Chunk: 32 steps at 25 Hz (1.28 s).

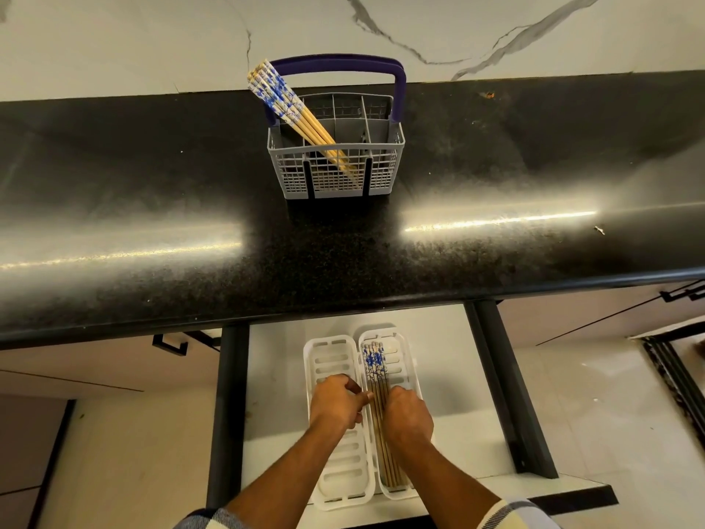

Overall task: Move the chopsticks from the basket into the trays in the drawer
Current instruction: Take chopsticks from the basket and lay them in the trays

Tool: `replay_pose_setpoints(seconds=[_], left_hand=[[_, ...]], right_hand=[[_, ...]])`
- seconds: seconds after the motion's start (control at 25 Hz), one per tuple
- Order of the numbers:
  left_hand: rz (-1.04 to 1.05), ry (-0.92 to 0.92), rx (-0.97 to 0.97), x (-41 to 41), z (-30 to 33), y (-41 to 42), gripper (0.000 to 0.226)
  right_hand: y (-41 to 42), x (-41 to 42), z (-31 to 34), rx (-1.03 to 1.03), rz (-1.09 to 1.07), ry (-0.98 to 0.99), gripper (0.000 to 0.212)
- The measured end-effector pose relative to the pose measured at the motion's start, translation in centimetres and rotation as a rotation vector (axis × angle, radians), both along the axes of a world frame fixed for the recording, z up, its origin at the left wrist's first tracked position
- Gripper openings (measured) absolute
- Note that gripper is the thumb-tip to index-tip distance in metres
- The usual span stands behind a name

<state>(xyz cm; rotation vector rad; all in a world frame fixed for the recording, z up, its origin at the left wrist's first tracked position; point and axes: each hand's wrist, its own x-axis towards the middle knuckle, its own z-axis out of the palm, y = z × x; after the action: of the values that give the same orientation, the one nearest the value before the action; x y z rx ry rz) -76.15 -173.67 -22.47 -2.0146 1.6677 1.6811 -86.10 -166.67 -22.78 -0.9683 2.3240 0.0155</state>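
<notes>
On the black counter (152,192), more chopsticks (290,108) are left leaning in the basket (335,173), while below, a bundle (375,379) is pressed into the right tray (408,360) by curled left hand (335,404) and right hand (406,418), and could be scattered if released unevenly.

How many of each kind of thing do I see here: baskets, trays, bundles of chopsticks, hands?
Cutlery basket: 1
White trays in the drawer: 2, the left tray and the right tray
Chopstick bundles: 2, one leaning in the basket, one lying in the right tray
Hands: 2, left hand, right hand
Total: 7
</notes>
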Motion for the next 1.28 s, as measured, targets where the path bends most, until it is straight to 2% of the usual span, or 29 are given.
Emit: replay_pose_setpoints(seconds=[0.36, 0.64, 0.8, 1.08, 1.16, 1.28], left_hand=[[0.008, -0.01, -0.001, -0.1, 0.4, 0.1, 0.018], [-0.061, -0.056, -0.036, -0.1, 1.0, 0.8, 0.018], [-0.042, -0.044, -0.096, 0.6, 2.0, 0.4, 0.02], [0.126, 0.097, -0.213, 3.4, 7.3, -4.3, 0.008], [0.176, 0.137, -0.239, 3.9, 8.4, -5.2, 0.008], [0.199, 0.151, -0.232, 3.9, 8.7, -4.9, 0.009]], right_hand=[[0.0, -0.1, 0.1, -0.007, 0.003, -0.018, 0.022], [0.2, -0.1, 0.2, -0.025, 0.027, -0.016, 0.023], [-0.7, -0.9, 1.4, -0.058, 0.009, -0.032, 0.018], [-3.9, -8.6, 7.9, -0.314, -0.149, -0.139, 0.009], [-4.2, -9.6, 8.3, -0.255, -0.126, -0.182, 0.01], [-2.9, -6.7, 6.0, -0.017, 0.032, -0.214, 0.005]])
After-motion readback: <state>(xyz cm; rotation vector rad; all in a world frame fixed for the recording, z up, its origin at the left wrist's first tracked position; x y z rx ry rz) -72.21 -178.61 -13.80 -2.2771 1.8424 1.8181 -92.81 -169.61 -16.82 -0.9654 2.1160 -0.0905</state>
